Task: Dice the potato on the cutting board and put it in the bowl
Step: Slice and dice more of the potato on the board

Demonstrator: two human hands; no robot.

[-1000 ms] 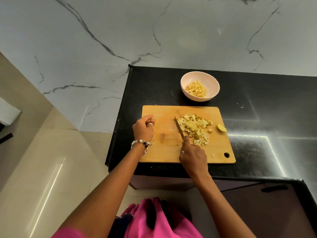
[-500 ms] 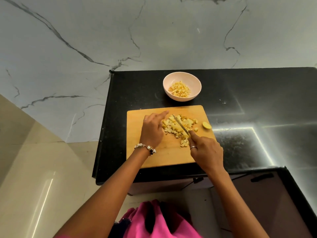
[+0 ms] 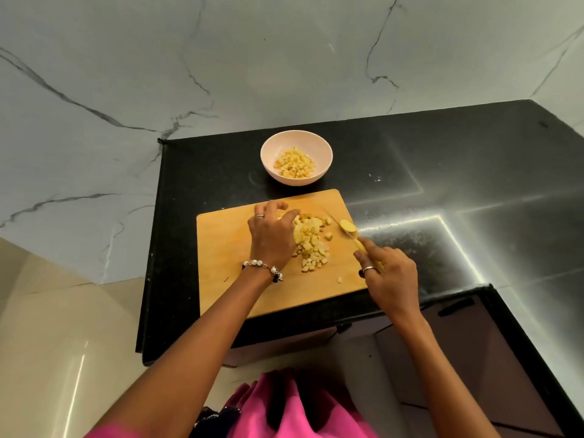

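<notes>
Gathering: the step in hand looks like collecting the diced potato (image 3: 311, 245) for the bowl (image 3: 296, 157), with the dicing largely done.
Left hand: the left hand (image 3: 272, 235) lies over the 9 o'clock side of the pile, fingers curved round its far edge and touching the cubes; whether any are gripped I cannot tell.
Right hand: the right hand (image 3: 387, 275) grips the knife (image 3: 352, 237) by its handle at the board's 3 o'clock edge, blade pointing toward 11 o'clock.
Potato: loose cubes sit at the centre of the cutting board (image 3: 227, 263); a rounded end piece (image 3: 348, 226) lies at 2 o'clock, just beside the blade; one stray cube (image 3: 340, 279) sits at 5 o'clock.
Bowl: at 12 o'clock from the board on the black counter (image 3: 410, 172), already holding diced potato.
Next move: probably scooping the pile between palm and blade and carrying it to the bowl, without spilling cubes off the board's far edge; the end piece may need cutting.
Change: half a second ago the blade lay across the pile; now it is off to the right, and the left hand has closed in on the cubes.
</notes>
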